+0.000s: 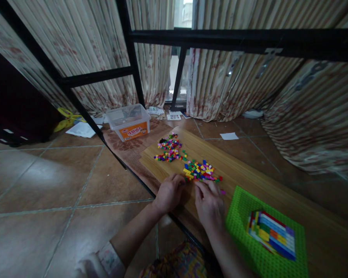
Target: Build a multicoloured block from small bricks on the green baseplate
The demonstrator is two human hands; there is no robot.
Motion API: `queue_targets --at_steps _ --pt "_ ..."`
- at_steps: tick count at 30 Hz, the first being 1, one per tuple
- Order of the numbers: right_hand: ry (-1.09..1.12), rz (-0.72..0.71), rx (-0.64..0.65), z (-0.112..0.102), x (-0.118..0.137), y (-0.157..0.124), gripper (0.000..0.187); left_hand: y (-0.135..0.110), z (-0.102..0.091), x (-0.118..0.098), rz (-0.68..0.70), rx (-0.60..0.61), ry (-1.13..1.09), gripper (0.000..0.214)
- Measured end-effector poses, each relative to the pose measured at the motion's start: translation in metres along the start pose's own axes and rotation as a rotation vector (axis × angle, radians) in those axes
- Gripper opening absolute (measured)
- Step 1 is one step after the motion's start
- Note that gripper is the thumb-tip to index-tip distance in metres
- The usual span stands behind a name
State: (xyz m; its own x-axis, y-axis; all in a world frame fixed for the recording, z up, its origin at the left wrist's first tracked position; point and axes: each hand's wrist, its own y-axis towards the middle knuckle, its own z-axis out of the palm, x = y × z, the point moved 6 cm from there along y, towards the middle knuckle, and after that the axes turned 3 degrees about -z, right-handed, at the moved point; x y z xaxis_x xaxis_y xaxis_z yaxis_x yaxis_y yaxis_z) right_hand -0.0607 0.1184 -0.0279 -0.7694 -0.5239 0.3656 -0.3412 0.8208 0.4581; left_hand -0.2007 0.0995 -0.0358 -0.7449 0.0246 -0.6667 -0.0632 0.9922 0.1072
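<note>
With the clock centred on our view, we see a dark, bulky object [14, 100] between nine and ten o'clock. At nine o'clock a yellow item [68, 117] and a white sheet [82, 129] lie on the tiled floor [84, 170]. At ten o'clock we have a clear plastic box [129, 120] with an orange label, standing on a brown patterned cloth [116, 148].

At the clock's centre, small loose bricks make a mixed heap [169, 146] on our wooden tabletop [232, 172]. At six o'clock our left hand [170, 193] is curled, fingertips beside a second, nearer pile [200, 170] of bricks at five o'clock. Its grip is drawn in close; we cannot tell whether a brick is between the fingers.

Our right hand [210, 200], also at five o'clock, bends over the near edge of that same pile. Thumb and forefinger come close together, yet we cannot tell whether this grip is clamped on anything. A magenta brick [223, 192] lies just beside it.

At three o'clock a white paper [229, 136] lies on the floor. Between four and five o'clock, a green baseplate [236, 216] carries our layered brick build [274, 233] in blue, white, yellow, orange and red. Between two and three o'clock, a pleated curtain [310, 116] hangs.
</note>
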Motion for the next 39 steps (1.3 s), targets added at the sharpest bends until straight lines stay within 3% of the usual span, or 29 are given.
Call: queue_targets --at_steps 5,11,15,22,28,39 --pt "-0.038 -0.003 0.078 0.011 0.002 0.024 0.021 -0.002 -0.011 0.013 -0.116 -0.066 -0.093 0.014" --pt "-0.119 -0.003 0.158 0.023 0.008 0.049 0.016 0.019 -0.014 0.015 -0.195 -0.069 -0.030 0.016" --pt "-0.164 -0.014 0.228 0.033 0.018 0.066 0.017 0.027 -0.012 0.013 -0.172 -0.048 0.021 0.017" --pt "-0.215 -0.005 0.375 0.049 0.029 0.079 0.022 0.020 -0.013 0.017 -0.139 -0.057 -0.008 0.021" --pt "-0.215 -0.041 0.415 0.050 0.032 0.079 0.028 0.016 -0.010 0.009 -0.099 -0.022 0.047 0.023" --pt "-0.194 -0.066 0.480 0.044 0.028 0.079 0.016 -0.002 0.003 0.001 0.029 -0.067 0.098 0.016"
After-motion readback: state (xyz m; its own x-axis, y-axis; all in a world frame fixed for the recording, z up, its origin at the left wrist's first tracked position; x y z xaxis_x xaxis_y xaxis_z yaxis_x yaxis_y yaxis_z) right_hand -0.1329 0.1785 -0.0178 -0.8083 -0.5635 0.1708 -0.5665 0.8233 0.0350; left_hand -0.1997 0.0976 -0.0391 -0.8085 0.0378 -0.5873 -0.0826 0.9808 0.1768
